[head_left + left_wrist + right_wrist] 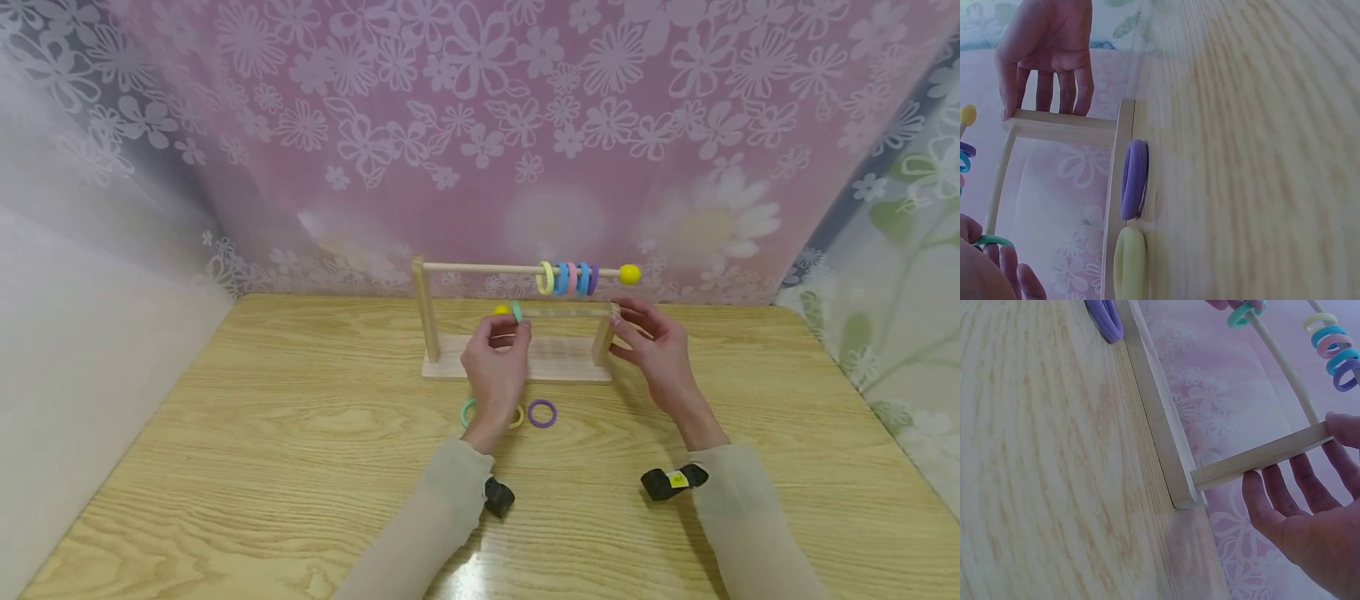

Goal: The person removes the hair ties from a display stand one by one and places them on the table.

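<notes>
A wooden stand (555, 368) has two posts and two horizontal rods. My left hand (498, 367) pinches a mint-green ring (517, 312), which appears to be round the lower rod (566, 313) close to its yellow ball end (502, 310). My right hand (662, 358) holds the short right post (1266, 453), thumb at its top and fingers along the outer side. Several rings, yellow, blue, pink and purple, hang on the upper rod (480, 268); the pale yellow ring (545, 278) is leftmost.
On the table (300, 467) before the stand lie a purple ring (542, 414), a yellow ring (1129, 265) and a green ring (467, 412), the last two partly hidden by the left wrist. Behind the table hangs a flowered pink curtain (480, 150).
</notes>
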### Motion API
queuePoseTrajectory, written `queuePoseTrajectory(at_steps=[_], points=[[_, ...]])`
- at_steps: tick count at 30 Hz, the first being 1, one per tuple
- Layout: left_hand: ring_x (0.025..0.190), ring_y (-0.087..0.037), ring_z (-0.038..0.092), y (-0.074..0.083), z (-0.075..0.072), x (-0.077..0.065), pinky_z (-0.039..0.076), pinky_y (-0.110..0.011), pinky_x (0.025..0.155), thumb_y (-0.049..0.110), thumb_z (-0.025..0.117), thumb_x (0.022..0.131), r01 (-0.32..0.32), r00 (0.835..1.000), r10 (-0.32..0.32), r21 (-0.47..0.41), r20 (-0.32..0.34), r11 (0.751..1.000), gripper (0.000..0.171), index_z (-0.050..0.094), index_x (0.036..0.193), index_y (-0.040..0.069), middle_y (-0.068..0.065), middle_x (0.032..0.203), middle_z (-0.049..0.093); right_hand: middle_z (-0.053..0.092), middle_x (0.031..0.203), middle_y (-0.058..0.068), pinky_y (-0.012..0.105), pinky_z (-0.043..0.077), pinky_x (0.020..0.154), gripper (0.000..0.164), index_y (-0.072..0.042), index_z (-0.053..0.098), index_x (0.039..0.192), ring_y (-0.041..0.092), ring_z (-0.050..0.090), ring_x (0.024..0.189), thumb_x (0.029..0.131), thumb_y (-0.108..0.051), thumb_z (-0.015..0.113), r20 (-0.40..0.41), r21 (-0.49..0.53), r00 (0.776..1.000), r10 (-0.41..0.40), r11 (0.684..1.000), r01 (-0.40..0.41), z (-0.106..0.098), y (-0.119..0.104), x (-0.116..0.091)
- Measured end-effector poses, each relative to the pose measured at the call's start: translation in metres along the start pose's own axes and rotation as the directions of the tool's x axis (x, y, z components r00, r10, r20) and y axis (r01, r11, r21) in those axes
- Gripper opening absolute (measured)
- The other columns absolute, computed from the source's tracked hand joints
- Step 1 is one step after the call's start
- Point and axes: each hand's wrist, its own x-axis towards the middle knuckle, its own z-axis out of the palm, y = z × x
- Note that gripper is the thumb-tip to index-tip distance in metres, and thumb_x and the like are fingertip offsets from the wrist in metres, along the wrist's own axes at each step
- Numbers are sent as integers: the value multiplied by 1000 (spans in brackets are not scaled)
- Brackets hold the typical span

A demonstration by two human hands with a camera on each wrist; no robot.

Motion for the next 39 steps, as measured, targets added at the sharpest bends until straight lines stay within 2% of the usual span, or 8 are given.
queuePoseTrajectory(at_steps=[9,19,27,33,39], points=[[78,-21,73,-1,-6,2,58,-23,69,18,77,89,1,1000,-1,1,-5,1000,12,74,96,9,-6,90,77,63,120,-6,25,61,82,46,-2,56,141,12,65,115,101,-23,66,-1,-7,1000,-1,1000,1,1,-1,-1],[74,-15,71,-1,-11,6,58,-24,67,18,77,89,-14,1000,14,1,-25,1000,12,73,96,9,-6,89,77,63,119,-8,26,61,82,47,-1,55,142,11,66,113,101,-23,65,-1,-12,1000,-6,1000,6,0,-1,-1],[74,-16,70,1,-16,7,58,-23,68,17,77,89,-2,1000,3,24,-29,1000,12,73,96,9,-7,90,77,63,120,-7,26,61,82,48,-3,56,142,10,65,113,101,-24,66,-2,-13,1000,-2,1000,2,0,-1,-2],[75,-19,71,1,-22,8,57,-23,68,14,76,88,21,999,-21,10,-30,1000,10,74,96,8,-9,89,77,63,120,-8,26,60,83,47,-3,56,142,11,65,114,101,-24,66,0,-20,1000,-3,1000,3,0,-1,-2],[77,-20,71,-1,-29,12,58,-24,72,13,75,89,19,999,-18,22,-36,1000,13,73,100,5,-11,92,77,63,121,-7,25,60,82,48,-2,55,142,12,65,115,101,-24,66,-2,-18,1000,-2,1000,2,1,0,-1]])
